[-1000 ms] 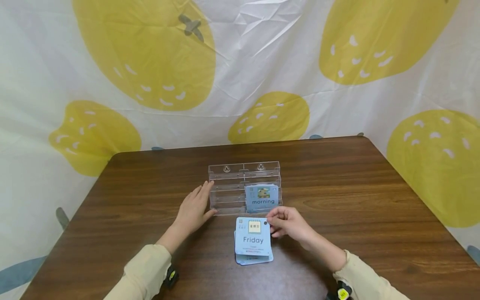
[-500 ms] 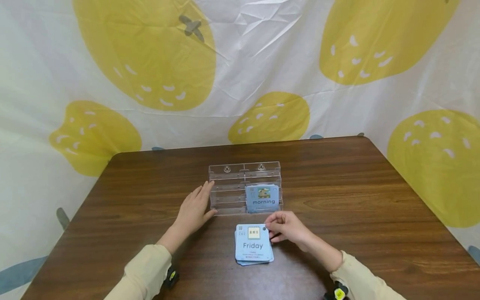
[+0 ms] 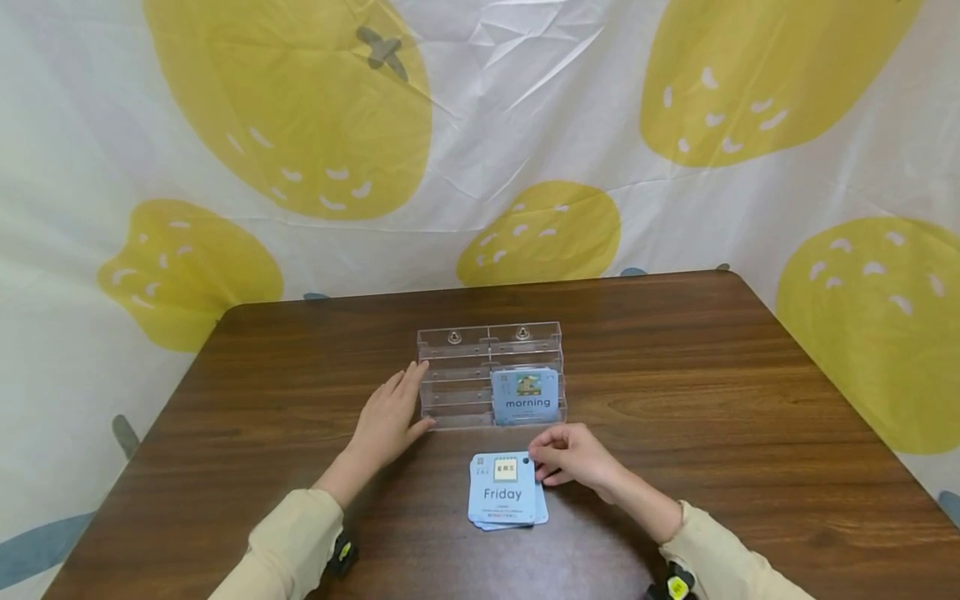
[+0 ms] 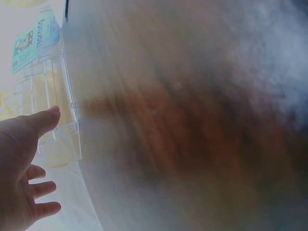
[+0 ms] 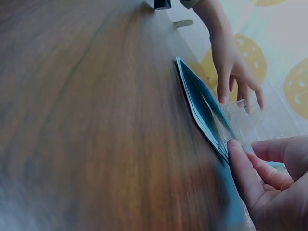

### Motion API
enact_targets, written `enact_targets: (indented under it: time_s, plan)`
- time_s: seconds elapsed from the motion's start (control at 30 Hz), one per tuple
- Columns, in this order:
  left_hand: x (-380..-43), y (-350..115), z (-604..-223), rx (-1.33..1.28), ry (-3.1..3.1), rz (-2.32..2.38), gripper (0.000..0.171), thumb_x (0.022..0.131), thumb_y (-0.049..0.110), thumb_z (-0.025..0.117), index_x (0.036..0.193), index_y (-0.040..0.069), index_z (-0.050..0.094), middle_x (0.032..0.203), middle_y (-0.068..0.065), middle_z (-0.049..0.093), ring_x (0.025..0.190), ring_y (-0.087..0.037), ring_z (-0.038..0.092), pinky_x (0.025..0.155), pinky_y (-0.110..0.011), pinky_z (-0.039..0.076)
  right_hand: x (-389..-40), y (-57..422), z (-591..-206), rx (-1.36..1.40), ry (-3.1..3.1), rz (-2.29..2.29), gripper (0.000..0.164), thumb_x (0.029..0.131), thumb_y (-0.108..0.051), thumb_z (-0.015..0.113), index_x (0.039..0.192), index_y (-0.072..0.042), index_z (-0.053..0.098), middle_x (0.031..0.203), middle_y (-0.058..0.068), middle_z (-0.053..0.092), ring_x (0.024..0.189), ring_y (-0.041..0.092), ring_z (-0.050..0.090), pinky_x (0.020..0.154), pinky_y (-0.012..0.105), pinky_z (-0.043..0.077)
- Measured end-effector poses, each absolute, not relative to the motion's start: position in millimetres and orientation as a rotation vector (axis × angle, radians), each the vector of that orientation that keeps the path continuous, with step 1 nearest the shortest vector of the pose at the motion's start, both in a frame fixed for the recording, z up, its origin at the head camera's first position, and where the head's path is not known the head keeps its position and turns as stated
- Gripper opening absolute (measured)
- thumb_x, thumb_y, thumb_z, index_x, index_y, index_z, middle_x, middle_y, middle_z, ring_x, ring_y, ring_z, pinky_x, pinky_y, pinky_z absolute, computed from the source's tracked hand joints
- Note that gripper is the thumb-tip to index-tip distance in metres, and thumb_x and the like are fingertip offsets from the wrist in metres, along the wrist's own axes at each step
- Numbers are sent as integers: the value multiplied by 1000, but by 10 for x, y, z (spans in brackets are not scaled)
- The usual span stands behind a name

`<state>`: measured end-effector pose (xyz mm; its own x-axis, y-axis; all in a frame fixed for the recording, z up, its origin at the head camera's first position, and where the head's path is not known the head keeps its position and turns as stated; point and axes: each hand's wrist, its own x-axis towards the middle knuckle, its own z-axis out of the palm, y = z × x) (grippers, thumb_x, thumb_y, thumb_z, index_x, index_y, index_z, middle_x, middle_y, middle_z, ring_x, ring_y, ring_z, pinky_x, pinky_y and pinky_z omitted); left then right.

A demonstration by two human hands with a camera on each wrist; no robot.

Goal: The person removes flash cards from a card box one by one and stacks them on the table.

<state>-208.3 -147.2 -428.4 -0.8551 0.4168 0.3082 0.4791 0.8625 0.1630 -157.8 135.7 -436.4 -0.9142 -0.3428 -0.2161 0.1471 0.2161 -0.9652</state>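
A clear plastic card rack [image 3: 455,392] stands on the table. My left hand [image 3: 386,417] rests against its left side with fingers extended. In the left wrist view the thumb [image 4: 48,118] lies over the rack's edge. A blue "morning" card [image 3: 526,397] sits in the rack's lower right pocket. In front of the rack, a blue "Friday" card [image 3: 502,492] tops a small stack of cards [image 3: 542,508]. My right hand [image 3: 577,458] pinches its upper right corner. The right wrist view shows this top card [image 5: 204,94] bowed, with a gap above the cards below.
A dark wood-grain table [image 3: 712,417] extends on both sides of the rack. Behind it hangs a white cloth [image 3: 360,258] with yellow fruit prints. Black wrist devices [image 3: 342,554] are strapped at both sleeves.
The Friday card, lifted a second ago, has come down toward the near side onto the stack and shifted slightly left. My right hand moved with it. My left hand stays put.
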Motion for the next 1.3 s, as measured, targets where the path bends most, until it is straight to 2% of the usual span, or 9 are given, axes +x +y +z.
enact_targets:
  time_s: [0.3, 0.97, 1.3]
  plan:
    - [-2085, -1473, -4290, -686, -2770, -328, 83, 76, 30, 73, 140, 3, 27, 137, -20, 40, 120, -38, 43, 97, -50, 37, -1582, 1452, -4294, -188, 2220, -1680, 19, 86, -3, 57, 95, 12, 61, 76, 11, 64, 61, 16, 62, 59, 33, 56]
    - [-2083, -1458, -4257, -686, -2788, -330, 85, 76, 30, 73, 140, 2, 26, 138, -20, 39, 121, -38, 42, 98, -50, 36, -1582, 1607, -4227, -187, 2203, -1718, 21, 85, -2, 56, 96, 15, 57, 74, 10, 64, 60, 14, 61, 57, 33, 55]
    - [-2086, -1457, -4259, -687, -2786, -320, 85, 75, 30, 73, 140, 2, 26, 137, -21, 40, 120, -38, 43, 98, -49, 37, -1682, 1665, -4117, -224, 2305, -1716, 22, 83, 0, 58, 97, 17, 55, 78, 16, 64, 69, 26, 65, 61, 36, 56]
